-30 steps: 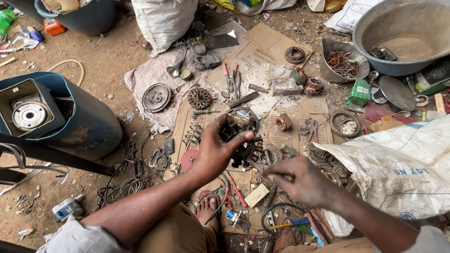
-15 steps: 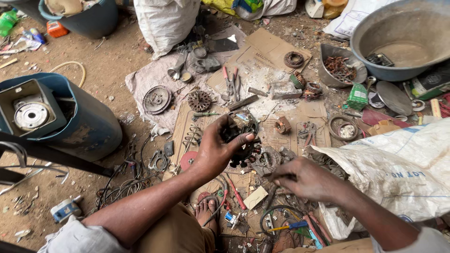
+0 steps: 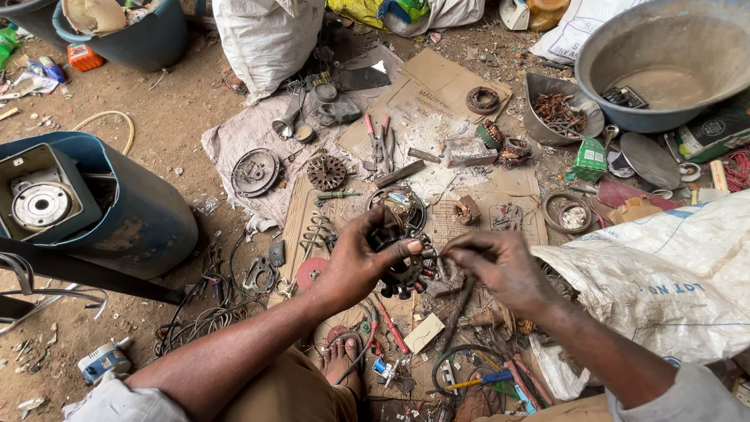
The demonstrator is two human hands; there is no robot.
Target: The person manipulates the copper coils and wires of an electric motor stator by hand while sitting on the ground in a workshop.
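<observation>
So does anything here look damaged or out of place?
Mostly scattered scrap. The blue plastic drum lies tipped on its side in the dirt, and the dark round wound motor core held by the left hand is stripped from its housing, near the right hand.

One camera only, worn on the person's head, looking steeply down and forward over both forearms, close above the littered dirt ground (image 3: 164, 125).

Bare dirt ground (image 3: 156, 125) in daylight, flattened cardboard (image 3: 437, 86), blue drum (image 3: 133, 219), white sacks (image 3: 266, 39).
</observation>
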